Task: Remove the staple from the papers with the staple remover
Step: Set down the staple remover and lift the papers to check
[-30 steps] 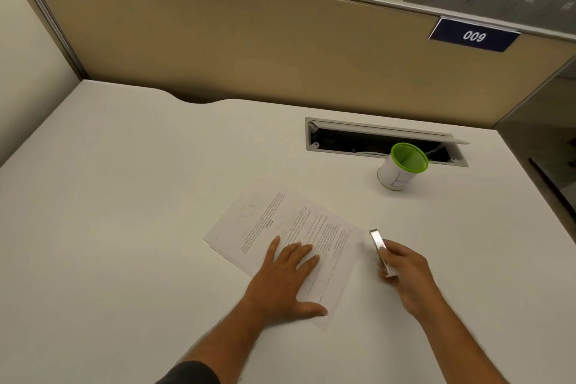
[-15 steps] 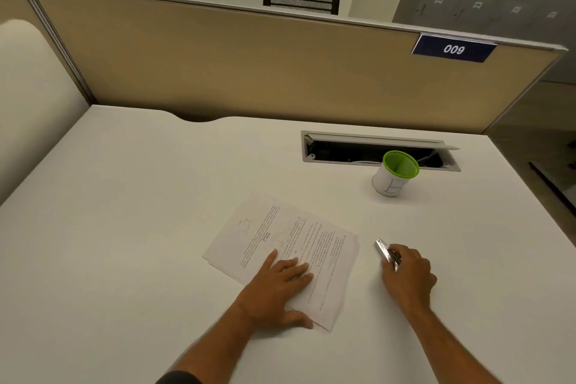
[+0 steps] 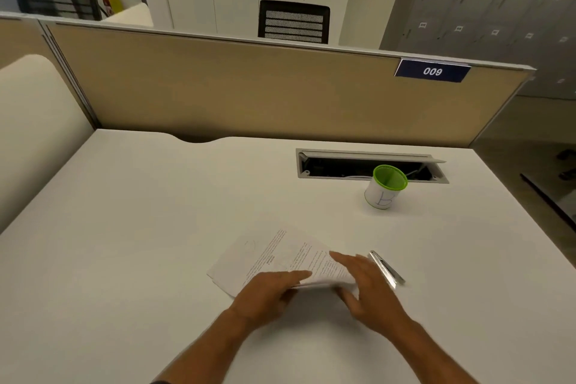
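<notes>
The stapled papers (image 3: 274,256) lie on the white desk (image 3: 156,227) in front of me, with their near edge lifted off the surface. My left hand (image 3: 268,293) grips that near edge, thumb on top. My right hand (image 3: 367,287) is blurred, its fingers spread over the papers' right corner and its thumb by the raised edge. The silver staple remover (image 3: 386,268) lies on the desk just right of my right hand, with no hand on it. I cannot make out the staple.
A white cup with a green rim (image 3: 385,187) stands at the back right, in front of an open cable tray (image 3: 367,156) sunk into the desk. A tan partition (image 3: 249,90) closes the far side. The desk's right edge drops off past the cup.
My right hand has let go of the staple remover, left it on the desk and moved left onto the papers. My left hand went from lying flat on the papers to gripping their near edge.
</notes>
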The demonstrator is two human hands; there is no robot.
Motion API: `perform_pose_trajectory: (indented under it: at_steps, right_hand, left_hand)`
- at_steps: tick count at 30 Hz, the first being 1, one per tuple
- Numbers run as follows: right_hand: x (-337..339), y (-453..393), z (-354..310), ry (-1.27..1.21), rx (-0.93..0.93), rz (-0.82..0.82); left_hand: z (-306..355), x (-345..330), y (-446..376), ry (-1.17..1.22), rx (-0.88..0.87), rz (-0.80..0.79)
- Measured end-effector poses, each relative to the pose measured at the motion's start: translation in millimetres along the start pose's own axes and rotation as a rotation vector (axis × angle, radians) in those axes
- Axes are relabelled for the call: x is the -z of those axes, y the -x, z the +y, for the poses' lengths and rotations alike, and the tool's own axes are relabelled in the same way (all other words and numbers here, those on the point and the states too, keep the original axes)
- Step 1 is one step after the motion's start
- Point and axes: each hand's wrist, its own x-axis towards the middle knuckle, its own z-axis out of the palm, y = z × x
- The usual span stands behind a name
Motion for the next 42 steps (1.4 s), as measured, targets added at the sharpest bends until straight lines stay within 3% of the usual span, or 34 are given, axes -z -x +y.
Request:
perform_pose_trajectory:
  at_steps: [3,9,15,21,42]
  right_hand:
    - [20,-22,-18,-0.155,-0.085,0.029]
    - [76,-52,-57,-0.242,-0.053,0.130]
    - [107,-60,-100,-0.005,0.137,0.485]
    - [114,-62,-126,0.078,0.191,0.556]
    - [133,-66,-150,-0.260,-0.007,0.475]
  left_hand:
    - [14,15,-8,0.180,0.134,0.032]
    - [59,68,-33,0.593,0.338,0.175]
    - [90,113,-50,0.889,0.395,0.217]
    - [114,137,-51,1.069,0.396,0.203]
    - [131,150,-56,0.996,0.367,0.196]
